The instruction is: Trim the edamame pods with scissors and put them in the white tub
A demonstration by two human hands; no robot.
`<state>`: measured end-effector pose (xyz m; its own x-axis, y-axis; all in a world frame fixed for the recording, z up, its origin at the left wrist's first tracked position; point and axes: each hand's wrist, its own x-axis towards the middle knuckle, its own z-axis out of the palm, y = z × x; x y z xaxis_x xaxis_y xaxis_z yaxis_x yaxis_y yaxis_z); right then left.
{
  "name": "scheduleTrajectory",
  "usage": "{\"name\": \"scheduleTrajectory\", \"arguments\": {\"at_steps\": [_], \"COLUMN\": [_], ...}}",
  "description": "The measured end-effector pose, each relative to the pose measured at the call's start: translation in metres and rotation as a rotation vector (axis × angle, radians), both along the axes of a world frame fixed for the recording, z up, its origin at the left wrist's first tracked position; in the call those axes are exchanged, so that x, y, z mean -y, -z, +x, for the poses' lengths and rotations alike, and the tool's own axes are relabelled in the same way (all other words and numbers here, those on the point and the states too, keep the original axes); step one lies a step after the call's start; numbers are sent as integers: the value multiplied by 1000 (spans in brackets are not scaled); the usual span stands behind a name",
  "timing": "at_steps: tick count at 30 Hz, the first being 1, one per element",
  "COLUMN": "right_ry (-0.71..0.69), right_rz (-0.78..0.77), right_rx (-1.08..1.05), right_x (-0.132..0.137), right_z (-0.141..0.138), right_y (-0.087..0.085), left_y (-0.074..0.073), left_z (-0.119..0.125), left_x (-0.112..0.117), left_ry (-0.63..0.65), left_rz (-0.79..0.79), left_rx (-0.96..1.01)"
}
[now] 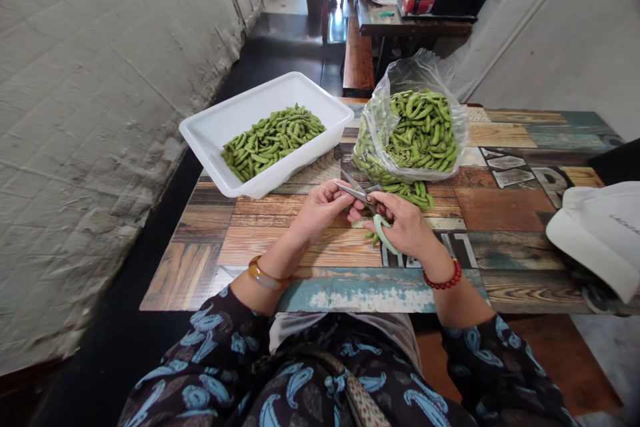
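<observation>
My right hand (406, 225) is closed around a pair of scissors (384, 235) with pale green handles. The metal blades point left and stand apart, right by the fingertips of my left hand (323, 208). Those left fingers are pinched together at the blades; whatever lies between them is hidden. Just beyond my hands, loose green soybean pods (413, 193) spill from a clear plastic bag (387, 97) full of more pods (425, 130). A few small green pieces (373, 238) lie under the scissors. To the left, a white plastic tub (295, 88) holds a heap of pods (275, 140).
The patchwork-wood table (505, 210) bears a white cap (595, 227) at its right edge. A rough white wall (100, 80) runs along the left. Farther back are a wooden bench (359, 57) and another table (383, 23) with a black tray of items.
</observation>
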<state>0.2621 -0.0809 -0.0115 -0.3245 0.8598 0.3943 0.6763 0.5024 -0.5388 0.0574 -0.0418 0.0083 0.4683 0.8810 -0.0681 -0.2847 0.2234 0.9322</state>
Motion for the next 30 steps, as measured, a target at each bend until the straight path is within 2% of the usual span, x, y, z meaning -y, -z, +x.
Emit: {"name": "scheduleTrajectory", "arguments": {"at_steps": [9,12,14,16,21,24,27,30], "right_ry": [29,130,234,287,296,298,302,303], "right_rz": [-11,-61,-111,-140,-162,-171,-169,-169], "right_rx": [0,-120,-248,-351,-443,-439,-400,-391], "right_x": [-1,-3,-5,-7,-11,-11,-12,-12], "right_z": [6,11,16,19,19,15,14,15], "right_y": [2,-4,-7,-9,-8,-7,-6,-4], "left_y": [-1,1,3,7,13,14,17,18], "left_z": [-1,-2,-1,3,25,38,44,37], "left_x": [-2,-4,-7,-9,-9,-6,-5,-9], "left_ry": [27,19,-3,-12,61,109,130,114], "left_rz": [-20,6,97,261,708,835,842,804], "left_rx": [-14,-63,-194,-414,-945,-1157,-1206,-1025]}}
